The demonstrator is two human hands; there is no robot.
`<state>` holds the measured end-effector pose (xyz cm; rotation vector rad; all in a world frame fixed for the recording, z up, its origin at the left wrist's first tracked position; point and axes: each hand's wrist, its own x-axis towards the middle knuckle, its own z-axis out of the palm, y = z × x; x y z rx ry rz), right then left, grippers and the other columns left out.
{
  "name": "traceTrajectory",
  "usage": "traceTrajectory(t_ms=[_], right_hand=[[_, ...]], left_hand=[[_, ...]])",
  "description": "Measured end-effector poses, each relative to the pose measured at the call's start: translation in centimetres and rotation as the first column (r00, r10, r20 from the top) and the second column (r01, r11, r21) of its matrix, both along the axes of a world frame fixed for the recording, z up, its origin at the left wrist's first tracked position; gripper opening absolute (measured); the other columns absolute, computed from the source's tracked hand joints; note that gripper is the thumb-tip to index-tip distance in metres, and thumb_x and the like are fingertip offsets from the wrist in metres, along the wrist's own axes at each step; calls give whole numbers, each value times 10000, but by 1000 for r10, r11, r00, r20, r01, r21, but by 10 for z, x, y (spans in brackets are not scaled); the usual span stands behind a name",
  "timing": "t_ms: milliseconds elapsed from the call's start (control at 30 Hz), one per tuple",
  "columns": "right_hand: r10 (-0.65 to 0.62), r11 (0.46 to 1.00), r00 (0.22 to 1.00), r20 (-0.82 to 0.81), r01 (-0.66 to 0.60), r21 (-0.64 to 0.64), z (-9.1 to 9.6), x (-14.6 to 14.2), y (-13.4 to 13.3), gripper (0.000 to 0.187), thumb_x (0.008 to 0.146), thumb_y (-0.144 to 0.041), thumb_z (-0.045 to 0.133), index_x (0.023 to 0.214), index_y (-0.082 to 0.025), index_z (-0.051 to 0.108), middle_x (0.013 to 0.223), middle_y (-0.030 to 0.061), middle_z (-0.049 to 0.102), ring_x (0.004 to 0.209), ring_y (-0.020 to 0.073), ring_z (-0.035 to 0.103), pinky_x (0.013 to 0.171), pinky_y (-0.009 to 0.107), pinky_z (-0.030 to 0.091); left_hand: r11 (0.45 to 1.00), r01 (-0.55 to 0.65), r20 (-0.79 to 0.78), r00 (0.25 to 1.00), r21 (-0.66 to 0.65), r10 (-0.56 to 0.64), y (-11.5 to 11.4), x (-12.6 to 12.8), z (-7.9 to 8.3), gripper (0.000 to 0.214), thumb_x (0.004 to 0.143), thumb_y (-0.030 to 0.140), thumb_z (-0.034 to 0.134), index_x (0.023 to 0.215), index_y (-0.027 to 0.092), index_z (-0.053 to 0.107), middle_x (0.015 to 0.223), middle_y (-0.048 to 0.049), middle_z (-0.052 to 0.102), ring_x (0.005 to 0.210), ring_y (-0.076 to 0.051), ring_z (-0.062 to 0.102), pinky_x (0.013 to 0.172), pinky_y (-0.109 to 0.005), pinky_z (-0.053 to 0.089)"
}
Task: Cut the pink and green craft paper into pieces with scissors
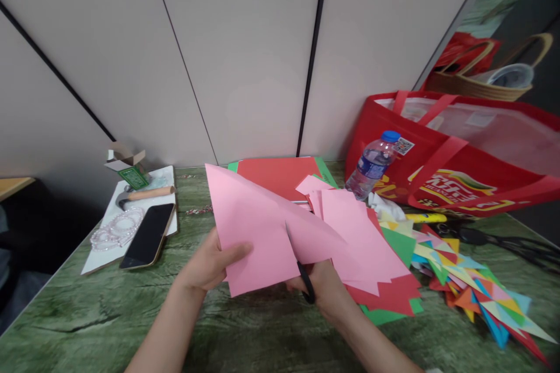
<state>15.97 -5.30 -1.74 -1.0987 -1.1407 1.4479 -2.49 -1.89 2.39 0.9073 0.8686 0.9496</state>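
Head view: left hand (217, 260) pinches pink paper sheet (262, 224); to its right, right hand (322, 287) grips black-handled scissors (305, 281).

Paper (258, 227), plain pink. Scissors (307, 287), black handle. Stacked sheets (359, 239): pink, red, green. Folded pieces (483, 282): mixed blue, yellow, orange, red, green, pink. Table (245, 335), mottled green, dark wood-grain streaks. Bag (494, 157), red, yellow and white lettering, black-and-white code. Bottle (371, 168), clear, blue cap, blue label. Phone (149, 236), black screen, gold edge. Wall (245, 58), pale grey, black seams.
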Motion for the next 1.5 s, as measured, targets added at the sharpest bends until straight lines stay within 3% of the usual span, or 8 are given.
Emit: traceTrajectory(t_ms=[167,300,967,1100,1300,1367,1467,1500], right_hand=[[10,999,1000,21,-10,-43,2,0,0,277,551,-191,640,820,-188,576,442,-76,482,401,140,467,406,248,393],[3,998,999,41,-1,-61,1,0,0,120,547,-156,602,625,-197,520,421,-71,483,383,123,458,394,234,370],[-7,995,997,75,15,-99,3,0,-1,137,537,-187,591,452,-186,484,352,-63,441,331,100,429,348,217,346],[-6,997,998,55,9,-71,5,1,-2,77,542,-204,624,561,-191,551,386,-52,491,358,133,468,369,242,386],[-101,993,991,85,96,65,2,3,1,429,503,-169,685,922,-190,598,796,45,689,675,217,609,629,309,512],[-94,995,990,106,91,35,0,3,1,352,500,-175,683,845,-187,613,734,36,686,646,216,601,610,308,507],[-29,998,989,143,38,-58,0,3,0,99,518,-222,661,552,-202,570,481,0,602,468,187,535,448,281,444],[-21,997,988,155,31,-68,0,3,-1,132,524,-232,652,477,-207,532,434,-5,569,440,177,514,423,273,421]], left_hand=[[1000,-3,4,1000,5,3,-1,0,1,315,610,147,755,892,146,616,801,-47,677,671,-154,632,557,-237,540],[1000,-21,-7,1000,-2,21,-2,1,2,336,599,155,763,898,144,611,807,-51,675,679,-161,630,561,-247,540],[1000,-20,-16,1000,-8,20,-2,2,2,332,608,160,751,909,150,612,822,-65,683,689,-181,635,571,-260,532],[1000,-15,-13,1000,1,15,-3,3,4,320,612,147,745,905,150,616,816,-70,688,691,-191,639,573,-264,528],[1000,-11,-21,1000,1,11,-3,3,3,338,607,154,750,913,151,608,808,-70,689,684,-190,638,568,-268,527],[1000,-15,-28,999,-7,15,-3,3,3,346,600,159,756,912,153,605,804,-66,689,684,-191,637,568,-270,526],[1000,-3,-33,999,-2,3,-3,3,2,334,607,166,753,908,149,608,806,-72,691,691,-193,638,577,-270,525],[1000,3,-31,1000,2,-2,-3,3,2,328,613,167,749,908,148,609,812,-75,692,696,-193,638,581,-270,525]])
